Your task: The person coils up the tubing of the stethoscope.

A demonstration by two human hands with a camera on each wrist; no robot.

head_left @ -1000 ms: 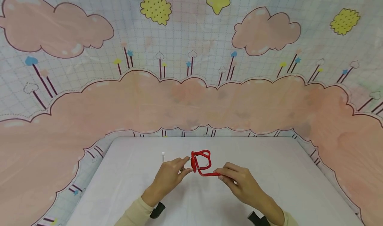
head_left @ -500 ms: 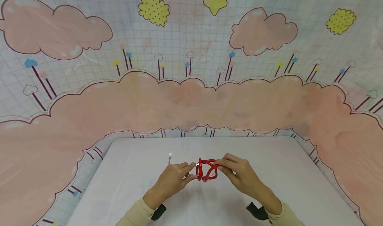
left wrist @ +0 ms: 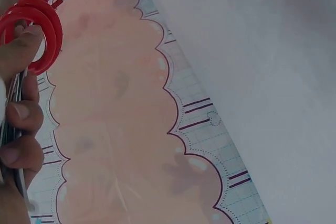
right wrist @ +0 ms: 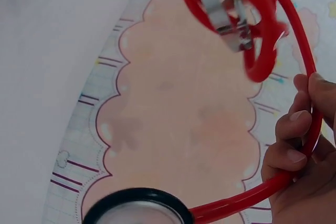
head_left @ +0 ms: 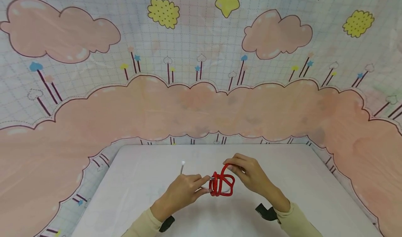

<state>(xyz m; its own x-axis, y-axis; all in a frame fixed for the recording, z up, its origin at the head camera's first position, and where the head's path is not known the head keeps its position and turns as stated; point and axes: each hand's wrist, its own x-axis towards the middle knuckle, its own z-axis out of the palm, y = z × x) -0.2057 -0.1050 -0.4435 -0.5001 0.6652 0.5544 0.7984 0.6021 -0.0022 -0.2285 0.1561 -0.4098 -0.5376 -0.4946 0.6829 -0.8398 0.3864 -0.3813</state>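
Observation:
A stethoscope is held up in front of me, its red tubing (head_left: 215, 184) wound in several loops around its metal ear tubes. My left hand (head_left: 183, 191) grips those metal tubes (left wrist: 18, 93), and one white eartip (head_left: 183, 163) sticks up behind its knuckles. In the left wrist view a thumb lies over the red coil (left wrist: 54, 43). My right hand (head_left: 252, 174) pinches the free end of the tubing, raised above the coil. From its fingers, in the right wrist view, the tube runs down to the black-rimmed chest piece (right wrist: 139, 211).
Below both hands lies a white table (head_left: 147, 158). A cloth with printed clouds and stars (head_left: 201, 108) hangs behind it and shows along its sides. Dark straps (head_left: 267, 212) sit at both wrists.
My right hand has carried the tube end from below the coil up and over it, adding a wrap. The left hand has shifted right and slightly down with the stethoscope.

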